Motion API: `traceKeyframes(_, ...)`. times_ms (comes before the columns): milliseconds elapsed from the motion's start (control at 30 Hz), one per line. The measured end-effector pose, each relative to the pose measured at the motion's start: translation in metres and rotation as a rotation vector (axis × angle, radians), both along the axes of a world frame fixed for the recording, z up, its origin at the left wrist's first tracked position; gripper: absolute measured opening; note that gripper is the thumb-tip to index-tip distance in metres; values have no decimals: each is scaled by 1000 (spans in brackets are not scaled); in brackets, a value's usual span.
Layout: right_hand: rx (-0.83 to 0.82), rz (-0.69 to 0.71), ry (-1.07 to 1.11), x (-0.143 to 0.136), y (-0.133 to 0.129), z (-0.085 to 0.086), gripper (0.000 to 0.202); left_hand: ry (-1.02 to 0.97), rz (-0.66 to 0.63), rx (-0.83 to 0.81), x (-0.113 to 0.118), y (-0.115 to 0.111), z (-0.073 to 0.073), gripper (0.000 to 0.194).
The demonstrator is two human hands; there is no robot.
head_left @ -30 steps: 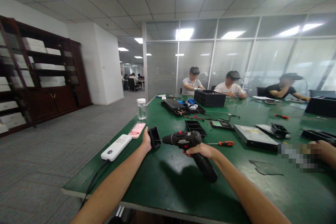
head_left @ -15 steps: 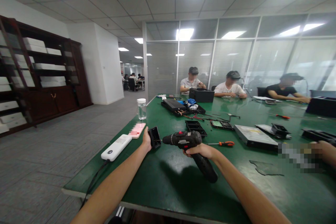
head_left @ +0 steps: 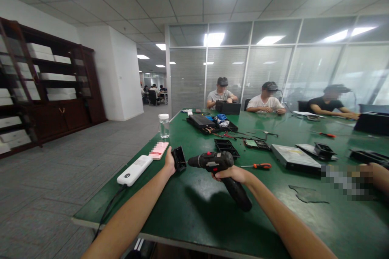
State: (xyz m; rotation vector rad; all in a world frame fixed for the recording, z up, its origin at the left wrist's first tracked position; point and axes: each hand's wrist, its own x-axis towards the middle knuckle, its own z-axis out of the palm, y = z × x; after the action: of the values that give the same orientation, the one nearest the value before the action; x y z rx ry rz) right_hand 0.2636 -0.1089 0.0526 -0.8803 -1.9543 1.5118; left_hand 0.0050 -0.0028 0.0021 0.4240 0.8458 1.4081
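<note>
Right hand (head_left: pixel 232 173) is wrapped tight around the grip of a black cordless drill (head_left: pixel 220 170), nose aimed at a small black plastic part (head_left: pixel 179 158). Left hand (head_left: pixel 169 162) is pinching that part upright on the green counter (head_left: pixel 197 206), near its left edge, right beside a pink phone (head_left: pixel 158 150) and white power bank (head_left: pixel 134 170).

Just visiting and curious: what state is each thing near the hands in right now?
Left hand: closed on a small black part, held upright on the table.
Right hand: gripping the drill, nose pointing at the part.
Screwdriver: lying flat, untouched.
Bottle: upright, capped.
White pack: lying flat, cable attached.
</note>
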Motion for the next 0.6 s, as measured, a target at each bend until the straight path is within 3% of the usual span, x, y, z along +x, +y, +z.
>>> traceKeyframes(600,10,1,53,0,2,-5,23,39,-43,50,-2,5,-6,49)
